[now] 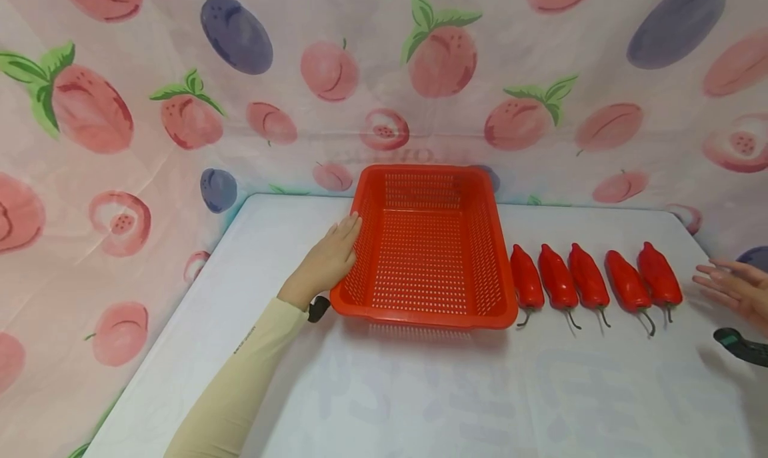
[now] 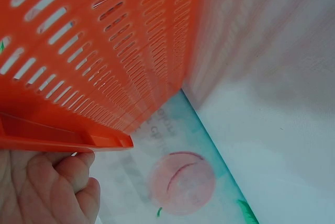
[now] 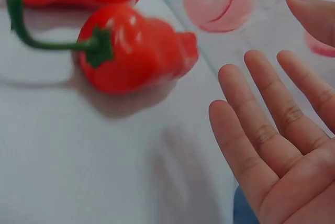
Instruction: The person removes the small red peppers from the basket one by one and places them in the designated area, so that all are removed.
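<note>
A red-orange plastic basket (image 1: 420, 320) with perforated walls stands on the white table. My left hand (image 1: 327, 258) rests on its left rim, fingers extended along it; the left wrist view shows the palm side of that hand (image 2: 49, 187) against the rim's underside. Right of the basket lie several red peppers (image 1: 591, 278) in a row, green stems toward me. At the right edge, my right hand (image 1: 741, 288) hovers beside the row, fingers spread, holding nothing. In the right wrist view the nearest pepper (image 3: 131, 51) lies apart from its fingertips (image 3: 222, 116).
A cloth printed with fruit (image 1: 444, 58) hangs behind the white tabletop (image 1: 420, 391) and on its left. Dark wrist-worn devices show near the left wrist (image 1: 319, 309) and the right hand (image 1: 741, 347). The leftmost pepper lies close against the basket's right side.
</note>
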`<state>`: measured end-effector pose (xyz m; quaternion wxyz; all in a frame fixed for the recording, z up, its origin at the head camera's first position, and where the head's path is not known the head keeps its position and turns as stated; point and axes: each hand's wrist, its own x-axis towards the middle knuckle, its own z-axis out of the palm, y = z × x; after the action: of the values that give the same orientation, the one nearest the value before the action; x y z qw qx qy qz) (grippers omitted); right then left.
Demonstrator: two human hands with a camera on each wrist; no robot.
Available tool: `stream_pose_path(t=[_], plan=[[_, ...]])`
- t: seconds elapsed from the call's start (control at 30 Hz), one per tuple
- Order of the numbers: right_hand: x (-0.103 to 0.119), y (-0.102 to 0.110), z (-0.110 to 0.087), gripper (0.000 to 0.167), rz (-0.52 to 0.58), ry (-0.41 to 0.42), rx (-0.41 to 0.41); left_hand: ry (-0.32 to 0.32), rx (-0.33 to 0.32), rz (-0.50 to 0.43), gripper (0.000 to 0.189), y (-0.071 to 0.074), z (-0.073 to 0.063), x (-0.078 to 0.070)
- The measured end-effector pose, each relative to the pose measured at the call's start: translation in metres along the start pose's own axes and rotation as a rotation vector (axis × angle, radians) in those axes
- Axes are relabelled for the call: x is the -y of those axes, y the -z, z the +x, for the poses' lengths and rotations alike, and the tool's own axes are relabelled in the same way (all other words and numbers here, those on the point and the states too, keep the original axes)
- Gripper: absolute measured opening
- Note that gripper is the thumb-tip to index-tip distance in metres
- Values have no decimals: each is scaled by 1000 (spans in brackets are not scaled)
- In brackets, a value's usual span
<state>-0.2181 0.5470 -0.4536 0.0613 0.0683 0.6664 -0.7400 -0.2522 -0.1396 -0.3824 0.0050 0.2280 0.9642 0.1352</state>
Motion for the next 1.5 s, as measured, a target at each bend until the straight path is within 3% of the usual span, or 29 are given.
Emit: stream_pose_path(t=[0.2,0.33,0.77,0.87,1.0,1.27,1.4,1.5], plan=[[13,-24,-9,38,-31,181,31,2,5,0,60,-1,0,2],[22,-39,-10,39,-46,236,54,3,5,4,60,-1,0,2],[66,-95,-6,53,-309,243,78,1,12,-3,60,1,3,1],[78,-111,-4,54,-453,253,74,1,11,0,60,1,4,2],[92,-135,0,51,-559,283,93,4,11,3,61,1,5,3],[113,-187,10,48,-574,303,156,-9,40,18,59,6,7,3],[120,-213,16,48,-631,323,212,-27,68,43,59,12,6,4],[123,-232,21,48,-615,344,259,-29,91,49,59,17,8,5]])
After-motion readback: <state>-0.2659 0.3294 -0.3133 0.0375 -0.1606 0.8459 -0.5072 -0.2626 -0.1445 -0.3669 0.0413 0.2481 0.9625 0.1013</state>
